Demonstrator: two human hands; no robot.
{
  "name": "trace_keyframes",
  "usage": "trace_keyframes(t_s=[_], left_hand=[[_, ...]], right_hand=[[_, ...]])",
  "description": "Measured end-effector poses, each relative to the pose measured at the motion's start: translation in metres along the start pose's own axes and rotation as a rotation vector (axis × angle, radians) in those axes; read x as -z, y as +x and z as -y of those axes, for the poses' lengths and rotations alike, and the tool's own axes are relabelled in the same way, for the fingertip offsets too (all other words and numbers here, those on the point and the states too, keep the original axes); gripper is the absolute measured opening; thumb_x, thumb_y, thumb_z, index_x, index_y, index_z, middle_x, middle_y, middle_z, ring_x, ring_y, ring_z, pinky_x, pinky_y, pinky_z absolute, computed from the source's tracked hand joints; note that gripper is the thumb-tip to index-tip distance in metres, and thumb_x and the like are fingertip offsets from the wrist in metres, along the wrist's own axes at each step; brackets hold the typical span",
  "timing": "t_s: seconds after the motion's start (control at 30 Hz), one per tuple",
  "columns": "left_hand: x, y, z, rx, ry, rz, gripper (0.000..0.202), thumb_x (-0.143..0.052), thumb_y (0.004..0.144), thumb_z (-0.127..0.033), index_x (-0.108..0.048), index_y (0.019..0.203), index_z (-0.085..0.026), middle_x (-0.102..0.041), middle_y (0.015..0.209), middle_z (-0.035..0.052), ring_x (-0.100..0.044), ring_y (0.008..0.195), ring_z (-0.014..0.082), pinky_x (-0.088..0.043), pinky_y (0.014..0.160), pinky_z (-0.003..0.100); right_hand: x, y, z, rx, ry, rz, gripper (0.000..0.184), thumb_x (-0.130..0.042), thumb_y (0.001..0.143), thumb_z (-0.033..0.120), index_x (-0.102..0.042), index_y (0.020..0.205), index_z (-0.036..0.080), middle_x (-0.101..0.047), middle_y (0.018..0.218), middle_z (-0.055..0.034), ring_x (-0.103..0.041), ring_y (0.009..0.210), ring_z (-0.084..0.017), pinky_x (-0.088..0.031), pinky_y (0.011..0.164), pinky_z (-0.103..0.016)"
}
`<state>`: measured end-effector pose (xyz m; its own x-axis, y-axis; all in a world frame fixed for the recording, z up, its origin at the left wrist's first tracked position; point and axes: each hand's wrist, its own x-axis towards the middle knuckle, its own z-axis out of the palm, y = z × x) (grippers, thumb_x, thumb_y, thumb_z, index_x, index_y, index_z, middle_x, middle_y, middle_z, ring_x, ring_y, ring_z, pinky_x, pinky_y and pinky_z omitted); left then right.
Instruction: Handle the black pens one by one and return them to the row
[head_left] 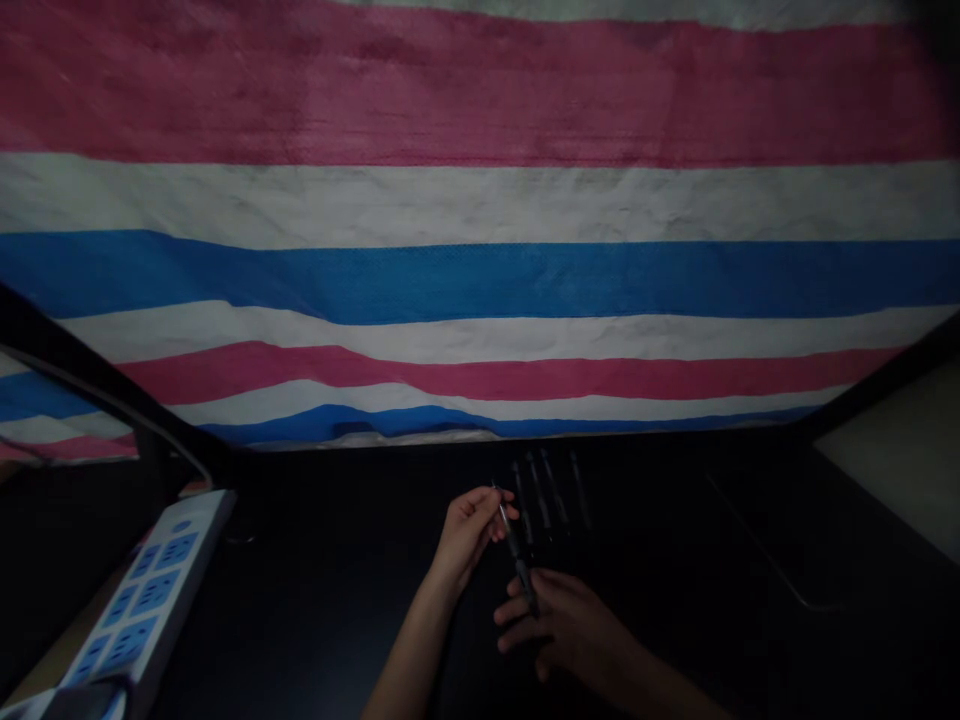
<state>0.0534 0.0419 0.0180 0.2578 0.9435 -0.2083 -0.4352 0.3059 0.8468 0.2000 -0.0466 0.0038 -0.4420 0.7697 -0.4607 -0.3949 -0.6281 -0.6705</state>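
Black and slim, a pen [516,550] is held between our left hand [469,528] and right hand [559,620], fingers closed around it. More pens [551,495] lie near the dark table's [337,580] far edge. We can read no writing.

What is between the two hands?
In the head view, a thin dark pen spans the gap: the left hand pinches its upper end, the right hand grips its lower end.

Both hands, left [471,528] and right [559,625], meet low, fingers pinched.
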Motion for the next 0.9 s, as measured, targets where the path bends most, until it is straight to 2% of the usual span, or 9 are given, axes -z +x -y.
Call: trace_keyframes(t_s=[0.07, 0.17, 0.3, 0.43, 0.57, 0.63, 0.77, 0.9], left_hand=[[-0.001, 0.000, -0.001, 0.005, -0.001, -0.005, 0.038, -0.077, 0.066, -0.044, -0.072, 0.079, -0.009, -0.069, 0.064, 0.0067, -0.049, 0.044, 0.0051, -0.036, 0.044, 0.016], [-0.002, 0.000, -0.002, 0.009, -0.001, -0.015, 0.039, -0.078, 0.065, -0.044, -0.072, 0.079, -0.009, -0.069, 0.064, 0.0066, -0.050, 0.044, 0.0048, -0.036, 0.044, 0.015], [-0.001, 0.000, -0.002, 0.013, -0.002, -0.020, 0.040, -0.079, 0.064, -0.045, -0.073, 0.079, -0.009, -0.069, 0.063, 0.0062, -0.050, 0.044, 0.0046, -0.036, 0.043, 0.015], [0.001, 0.001, -0.002, 0.021, 0.001, -0.020, 0.039, -0.079, 0.063, -0.046, -0.073, 0.077, -0.010, -0.068, 0.061, 0.0054, -0.049, 0.044, 0.0042, -0.036, 0.042, 0.014], [0.002, 0.004, -0.002, 0.016, 0.007, -0.031, 0.039, -0.080, 0.062, -0.046, -0.073, 0.079, -0.011, -0.069, 0.062, 0.0049, -0.049, 0.044, 0.0037, -0.036, 0.043, 0.013], [0.002, 0.004, -0.002, 0.019, 0.019, -0.025, 0.040, -0.079, 0.062, -0.047, -0.073, 0.079, -0.011, -0.069, 0.062, 0.0051, -0.049, 0.044, 0.0037, -0.036, 0.043, 0.013], [0.000, 0.003, -0.002, 0.024, 0.040, -0.018, 0.040, -0.079, 0.063, -0.047, -0.073, 0.078, -0.011, -0.068, 0.062, 0.0054, -0.049, 0.044, 0.0043, -0.037, 0.044, 0.014], [-0.001, 0.003, -0.002, -0.003, 0.039, -0.045, 0.040, -0.079, 0.063, -0.046, -0.072, 0.077, -0.010, -0.066, 0.059, 0.0049, -0.049, 0.044, 0.0052, -0.036, 0.042, 0.015]], right_hand=[[0.001, 0.001, -0.001, 0.000, 0.007, 0.005, 0.045, -0.062, 0.078, 0.054, -0.056, 0.091, 0.011, -0.070, 0.088, -0.0148, -0.071, 0.075, -0.026, -0.048, 0.044, -0.023], [0.002, 0.002, -0.001, 0.011, 0.006, 0.010, 0.042, -0.068, 0.075, 0.048, -0.055, 0.093, 0.013, -0.070, 0.088, -0.0126, -0.071, 0.076, -0.026, -0.047, 0.044, -0.022], [0.000, 0.002, -0.001, -0.010, 0.030, 0.009, 0.047, -0.060, 0.078, 0.055, -0.057, 0.092, 0.010, -0.070, 0.087, -0.0153, -0.071, 0.073, -0.025, -0.046, 0.044, -0.022], [-0.001, 0.003, -0.001, 0.016, 0.007, -0.001, 0.042, -0.064, 0.077, 0.050, -0.055, 0.093, 0.012, -0.070, 0.085, -0.0135, -0.071, 0.072, -0.025, -0.046, 0.045, -0.022], [-0.004, 0.002, 0.002, -0.013, 0.020, 0.001, 0.051, -0.057, 0.078, 0.058, -0.056, 0.094, 0.010, -0.069, 0.086, -0.0154, -0.070, 0.069, -0.024, -0.045, 0.045, -0.022], [-0.006, 0.000, 0.005, -0.008, -0.010, -0.002, 0.053, -0.060, 0.074, 0.060, -0.055, 0.090, 0.010, -0.069, 0.084, -0.0140, -0.070, 0.067, -0.023, -0.044, 0.044, -0.021], [-0.008, -0.002, 0.007, -0.016, -0.100, -0.020, 0.047, -0.067, 0.070, 0.053, -0.048, 0.089, 0.015, -0.069, 0.080, -0.0090, -0.069, 0.061, -0.019, -0.039, 0.042, -0.018], [-0.004, -0.002, 0.000, -0.025, -0.138, 0.008, 0.041, -0.067, 0.070, 0.044, -0.039, 0.087, 0.019, -0.070, 0.074, -0.0065, -0.067, 0.055, -0.017, -0.037, 0.042, -0.017]])
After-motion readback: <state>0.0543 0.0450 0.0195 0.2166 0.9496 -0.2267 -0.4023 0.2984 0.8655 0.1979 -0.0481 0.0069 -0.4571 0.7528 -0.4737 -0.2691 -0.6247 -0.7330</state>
